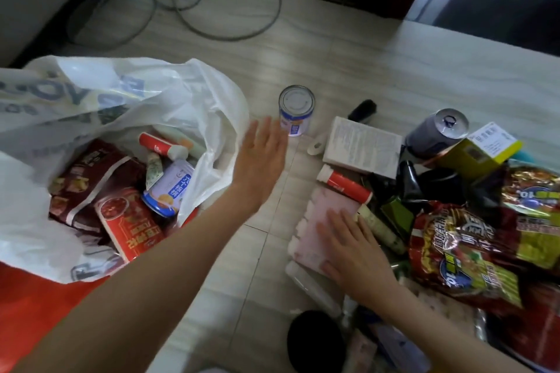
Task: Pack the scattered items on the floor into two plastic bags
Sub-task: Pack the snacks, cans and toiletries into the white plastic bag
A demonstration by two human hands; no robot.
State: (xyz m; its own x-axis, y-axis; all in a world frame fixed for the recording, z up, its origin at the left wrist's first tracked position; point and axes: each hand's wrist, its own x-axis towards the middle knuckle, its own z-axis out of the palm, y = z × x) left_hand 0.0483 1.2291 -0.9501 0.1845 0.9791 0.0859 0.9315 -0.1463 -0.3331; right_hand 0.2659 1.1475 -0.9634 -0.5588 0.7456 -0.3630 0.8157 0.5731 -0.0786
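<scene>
A white plastic bag (91, 94) lies open on the left, holding red snack packets, a blue-and-white can (171, 188) and a red-and-white tube (162, 145). A red bag (33, 318) lies under it at the lower left. My left hand (260, 154) hovers open between the bag and an upright blue-and-white can (295, 110), just short of it. My right hand (348, 248) rests flat, fingers spread, on a pink pack (321, 218) at the edge of the pile of items on the right.
The pile on the right holds a white box (363, 148), a dark drink can (436, 133), a yellow-green box (481, 148), a red-and-white tube (345, 183) and red noodle packets (460, 251). Grey cables (181, 9) loop at the back. A black brush (362, 110) lies behind the box.
</scene>
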